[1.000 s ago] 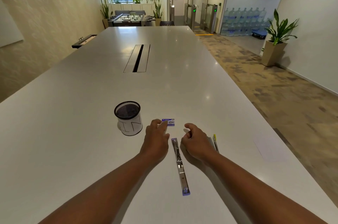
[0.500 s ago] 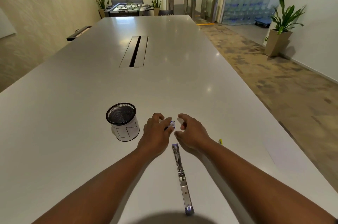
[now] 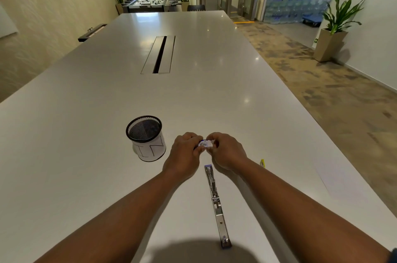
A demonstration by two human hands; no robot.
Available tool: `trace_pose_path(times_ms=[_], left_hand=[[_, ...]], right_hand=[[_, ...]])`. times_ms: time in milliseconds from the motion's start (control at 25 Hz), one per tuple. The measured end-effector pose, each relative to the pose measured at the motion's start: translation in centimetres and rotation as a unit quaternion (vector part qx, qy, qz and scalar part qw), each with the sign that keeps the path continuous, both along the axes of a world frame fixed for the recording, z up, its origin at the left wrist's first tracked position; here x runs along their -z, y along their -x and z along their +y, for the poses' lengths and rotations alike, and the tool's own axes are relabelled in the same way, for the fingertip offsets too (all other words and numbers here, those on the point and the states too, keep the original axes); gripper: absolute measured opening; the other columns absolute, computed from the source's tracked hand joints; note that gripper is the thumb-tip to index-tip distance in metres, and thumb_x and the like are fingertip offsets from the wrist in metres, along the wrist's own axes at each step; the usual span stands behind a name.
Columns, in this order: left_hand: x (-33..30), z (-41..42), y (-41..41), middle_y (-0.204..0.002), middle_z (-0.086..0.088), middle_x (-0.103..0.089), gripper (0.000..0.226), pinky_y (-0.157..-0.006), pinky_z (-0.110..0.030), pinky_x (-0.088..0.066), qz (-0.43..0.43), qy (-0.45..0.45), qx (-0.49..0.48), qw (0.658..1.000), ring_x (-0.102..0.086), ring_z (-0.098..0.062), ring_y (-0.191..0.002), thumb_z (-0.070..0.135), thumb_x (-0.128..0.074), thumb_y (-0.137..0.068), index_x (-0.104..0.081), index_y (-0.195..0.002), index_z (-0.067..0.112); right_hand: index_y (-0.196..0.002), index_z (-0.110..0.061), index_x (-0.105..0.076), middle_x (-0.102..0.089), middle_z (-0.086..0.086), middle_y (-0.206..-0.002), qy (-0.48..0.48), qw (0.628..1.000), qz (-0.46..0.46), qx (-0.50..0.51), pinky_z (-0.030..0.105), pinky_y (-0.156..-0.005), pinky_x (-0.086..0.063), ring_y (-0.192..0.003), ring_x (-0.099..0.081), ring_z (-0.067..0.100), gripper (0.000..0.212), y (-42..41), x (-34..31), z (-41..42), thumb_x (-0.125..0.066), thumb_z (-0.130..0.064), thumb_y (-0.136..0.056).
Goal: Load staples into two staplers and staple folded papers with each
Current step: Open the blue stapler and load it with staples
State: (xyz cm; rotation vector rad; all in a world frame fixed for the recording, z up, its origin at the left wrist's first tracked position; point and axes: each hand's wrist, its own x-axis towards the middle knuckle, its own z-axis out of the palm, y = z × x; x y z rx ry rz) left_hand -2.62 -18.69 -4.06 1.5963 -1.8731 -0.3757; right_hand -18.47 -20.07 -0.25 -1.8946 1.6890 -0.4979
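Note:
A small white and blue staple box [image 3: 205, 144] is held just above the white table [image 3: 86, 133], between both hands. My left hand [image 3: 184, 151] pinches its left end and my right hand [image 3: 225, 151] pinches its right end. A blue stapler [image 3: 216, 204] lies swung fully open and flat on the table below my hands, its metal staple channel facing up. A sliver of a yellow stapler [image 3: 262, 162] shows past my right wrist; the rest is hidden. A folded white paper [image 3: 335, 174] lies flat near the right table edge.
A black mesh cup [image 3: 147, 138] with a white paper label stands just left of my left hand. A cable slot [image 3: 160, 54] runs along the table's middle. The right table edge drops to carpeted floor.
Both hands closed in on the staple box and lifted it off the table; the right hand came away from the yellow stapler. The camera tilted down slightly.

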Motion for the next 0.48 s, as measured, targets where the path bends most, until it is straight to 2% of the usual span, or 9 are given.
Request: trace_pose_path(times_ms=[160,280,360,480], left_hand=[[-0.23,0.28,0.2,-0.116,0.0,-0.063,0.022,-0.083,-0.027,-0.036,-0.012,0.01,-0.019,1.0,-0.045,-0.016,-0.103,0.02,-0.058,-0.099,-0.07,-0.116,0.017],[-0.37,0.37,0.18,-0.117,0.0,-0.063,0.023,-0.085,-0.026,-0.035,-0.009,0.015,-0.019,1.0,-0.041,-0.013,-0.102,0.022,-0.058,-0.099,-0.07,-0.117,0.016],[-0.36,0.36,0.19,-0.117,0.0,-0.063,0.023,-0.086,-0.027,-0.036,-0.009,0.016,-0.017,1.0,-0.042,-0.014,-0.103,0.022,-0.058,-0.099,-0.069,-0.117,0.015],[-0.3,0.28,0.14,-0.116,0.0,-0.064,0.022,-0.086,-0.027,-0.036,-0.008,0.015,-0.017,1.0,-0.047,-0.018,-0.104,0.021,-0.058,-0.099,-0.07,-0.116,0.016]], right_hand=[[-0.117,-0.029,-0.064,-0.068,-0.003,-0.113,-0.01,1.0,-0.009,0.013,0.03,-0.081,-0.043,-0.107,-0.063,0.022,0.025,0.18,0.08,-0.18,-0.064,-0.024,-0.093],[-0.129,-0.03,-0.061,-0.068,-0.005,-0.115,-0.023,0.999,-0.043,0.017,0.031,-0.09,-0.045,-0.111,-0.062,0.018,0.038,0.37,0.01,-0.1,-0.064,-0.037,-0.092],[-0.123,-0.03,-0.062,-0.065,-0.007,-0.103,-0.022,0.998,-0.061,0.027,0.03,-0.084,-0.043,-0.103,-0.061,0.017,0.033,0.33,0.01,-0.03,-0.063,-0.04,-0.092],[-0.106,-0.028,-0.06,-0.066,-0.004,-0.1,-0.001,0.995,-0.08,0.058,0.033,-0.073,-0.043,-0.089,-0.061,0.021,0.018,0.08,0.16,0.11,-0.051,-0.02,-0.092]])
